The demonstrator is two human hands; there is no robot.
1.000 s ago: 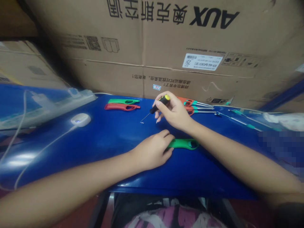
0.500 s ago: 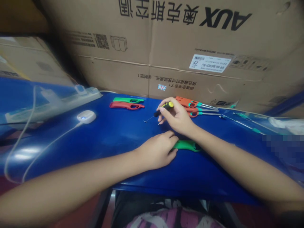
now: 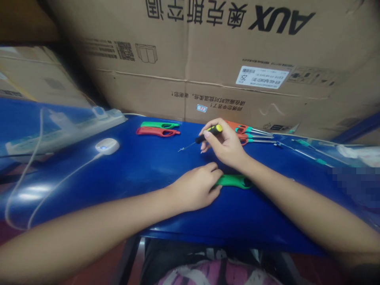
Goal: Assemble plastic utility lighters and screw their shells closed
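My left hand [image 3: 196, 188] lies closed over one end of a green plastic lighter handle [image 3: 234, 181] that rests flat on the blue table [image 3: 142, 170]. My right hand [image 3: 225, 144] is above and behind it, pinching a small screwdriver [image 3: 204, 136] with a black and yellow grip. The screwdriver's thin shaft points left and slightly down, its tip just above the table. My right forearm crosses over the far end of the green handle.
A green and a red handle [image 3: 158, 129] lie side by side at the back left. Orange and teal lighters with metal rods [image 3: 252, 134] lie behind my right hand. A white device with cable [image 3: 107, 145] and a power strip [image 3: 68, 124] sit at left. Cardboard boxes [image 3: 208, 59] wall the back.
My right hand with the screwdriver has shifted slightly right and up, the tip lifting a little off the table. My left hand stays on the green handle.
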